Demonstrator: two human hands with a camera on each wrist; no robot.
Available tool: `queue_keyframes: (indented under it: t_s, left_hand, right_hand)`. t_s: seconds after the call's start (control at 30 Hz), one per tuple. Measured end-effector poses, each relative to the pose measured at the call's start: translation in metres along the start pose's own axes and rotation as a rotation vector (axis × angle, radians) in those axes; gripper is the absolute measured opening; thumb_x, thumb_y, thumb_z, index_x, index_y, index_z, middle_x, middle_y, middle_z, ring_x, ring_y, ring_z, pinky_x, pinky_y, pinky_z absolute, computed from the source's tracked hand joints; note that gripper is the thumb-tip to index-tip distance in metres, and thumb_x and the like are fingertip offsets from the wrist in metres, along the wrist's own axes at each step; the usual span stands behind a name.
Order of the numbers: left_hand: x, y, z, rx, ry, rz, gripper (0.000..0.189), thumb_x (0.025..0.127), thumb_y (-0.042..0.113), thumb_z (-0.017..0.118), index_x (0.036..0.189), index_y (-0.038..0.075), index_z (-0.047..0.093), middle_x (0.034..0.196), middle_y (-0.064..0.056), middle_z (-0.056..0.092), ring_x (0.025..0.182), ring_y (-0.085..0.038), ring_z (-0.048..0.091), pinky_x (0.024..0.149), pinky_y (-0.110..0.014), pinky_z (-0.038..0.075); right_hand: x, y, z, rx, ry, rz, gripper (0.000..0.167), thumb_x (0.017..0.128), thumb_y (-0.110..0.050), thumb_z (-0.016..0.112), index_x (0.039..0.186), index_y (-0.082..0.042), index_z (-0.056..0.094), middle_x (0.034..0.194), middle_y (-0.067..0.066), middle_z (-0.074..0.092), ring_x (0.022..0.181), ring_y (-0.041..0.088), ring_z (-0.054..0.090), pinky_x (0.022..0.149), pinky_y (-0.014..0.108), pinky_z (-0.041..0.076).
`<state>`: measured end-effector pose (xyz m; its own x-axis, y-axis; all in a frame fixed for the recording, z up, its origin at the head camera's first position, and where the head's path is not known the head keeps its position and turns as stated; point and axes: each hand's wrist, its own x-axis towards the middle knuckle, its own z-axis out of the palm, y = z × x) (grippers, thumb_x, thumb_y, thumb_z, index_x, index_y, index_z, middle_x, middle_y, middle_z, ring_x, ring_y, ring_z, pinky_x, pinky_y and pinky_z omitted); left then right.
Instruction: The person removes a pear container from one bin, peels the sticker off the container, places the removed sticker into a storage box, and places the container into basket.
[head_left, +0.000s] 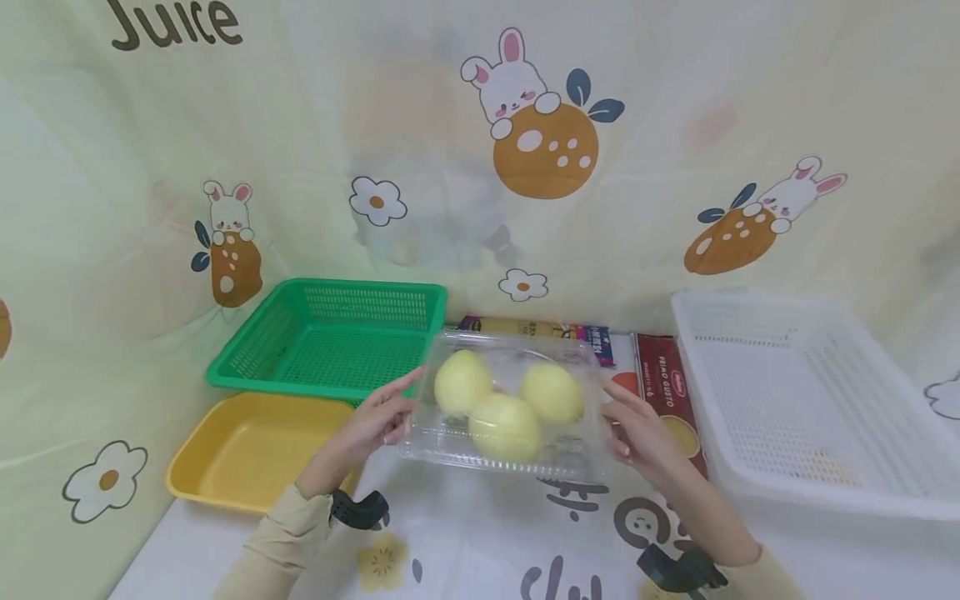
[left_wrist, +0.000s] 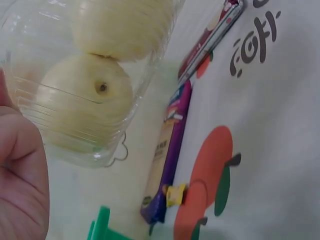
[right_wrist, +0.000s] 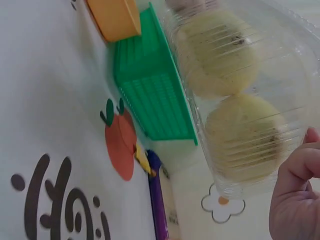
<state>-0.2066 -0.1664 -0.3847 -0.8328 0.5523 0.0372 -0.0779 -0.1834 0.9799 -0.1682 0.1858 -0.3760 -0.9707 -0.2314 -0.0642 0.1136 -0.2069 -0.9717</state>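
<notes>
A clear plastic clamshell box is held up above the table, with three pale yellow round fruits inside, which look like pears. My left hand grips the box's left end, and my right hand grips its right end. In the left wrist view the left hand is partly cut off by the frame edge, beside the ribbed box wall. The right wrist view shows the right hand with curled fingers at the box's edge. Some fingertips are hidden behind the box.
At the left stand a green basket and a yellow tray. A white basket is at the right, with a dark red packet next to it. A purple-and-tan package lies at the back, near a small yellow wrapped piece.
</notes>
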Motion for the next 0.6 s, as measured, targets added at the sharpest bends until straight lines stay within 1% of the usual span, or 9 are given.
queue_keyframes:
  t_s: [0.13, 0.23, 0.3, 0.4, 0.5, 0.6]
  left_hand:
    - [-0.004, 0.005, -0.012, -0.010, 0.004, 0.028, 0.057, 0.089, 0.000, 0.036, 0.141, -0.002, 0.012, 0.051, 0.006, 0.043, 0.038, -0.001, 0.034, 0.039, -0.015, 0.027]
    - [-0.004, 0.011, -0.024, -0.008, 0.010, 0.051, 0.056, 0.089, -0.001, 0.034, 0.140, -0.003, 0.011, 0.052, 0.006, 0.043, 0.038, -0.001, 0.033, 0.039, -0.014, 0.027]
    - [-0.003, 0.016, -0.032, 0.008, 0.033, 0.038, 0.057, 0.089, 0.000, 0.034, 0.141, -0.002, 0.011, 0.051, 0.006, 0.041, 0.038, -0.001, 0.032, 0.038, -0.014, 0.026]
    - [-0.004, 0.023, -0.044, 0.036, 0.062, 0.006, 0.055, 0.090, 0.000, 0.034, 0.141, 0.000, 0.014, 0.051, 0.005, 0.039, 0.038, -0.001, 0.031, 0.038, -0.015, 0.025]
    - [-0.002, 0.036, -0.058, 0.087, 0.072, -0.006, 0.052, 0.092, 0.001, 0.034, 0.141, 0.002, 0.017, 0.051, 0.005, 0.037, 0.038, -0.004, 0.031, 0.038, -0.016, 0.024]
    - [-0.001, 0.053, -0.071, 0.150, 0.084, 0.005, 0.050, 0.093, 0.003, 0.034, 0.141, 0.003, 0.020, 0.052, 0.004, 0.036, 0.039, -0.005, 0.030, 0.038, -0.018, 0.023]
  right_hand:
    - [0.011, -0.001, 0.009, 0.011, -0.054, -0.031, 0.054, 0.092, -0.005, 0.039, 0.140, 0.005, 0.014, 0.056, -0.005, 0.043, 0.038, 0.002, 0.035, 0.035, 0.014, 0.029]
    - [0.020, 0.000, 0.016, 0.008, -0.091, -0.046, 0.053, 0.093, -0.004, 0.038, 0.140, 0.004, 0.014, 0.055, -0.005, 0.043, 0.038, 0.002, 0.035, 0.036, 0.014, 0.029]
    - [0.027, 0.000, 0.022, -0.012, -0.091, -0.033, 0.053, 0.092, -0.003, 0.036, 0.140, 0.003, 0.014, 0.053, -0.004, 0.041, 0.038, 0.003, 0.034, 0.035, 0.014, 0.029]
    - [0.035, 0.003, 0.032, -0.015, -0.106, -0.013, 0.055, 0.092, -0.002, 0.036, 0.141, 0.003, 0.012, 0.053, -0.003, 0.041, 0.038, 0.003, 0.033, 0.035, 0.015, 0.029]
    - [0.044, 0.001, 0.041, -0.025, -0.116, 0.008, 0.057, 0.092, -0.002, 0.038, 0.141, 0.002, 0.010, 0.054, -0.002, 0.043, 0.039, 0.003, 0.034, 0.037, 0.014, 0.029]
    - [0.054, -0.004, 0.050, -0.039, -0.145, 0.004, 0.058, 0.091, -0.002, 0.042, 0.141, 0.001, 0.012, 0.058, 0.000, 0.046, 0.040, 0.003, 0.034, 0.037, 0.015, 0.029]
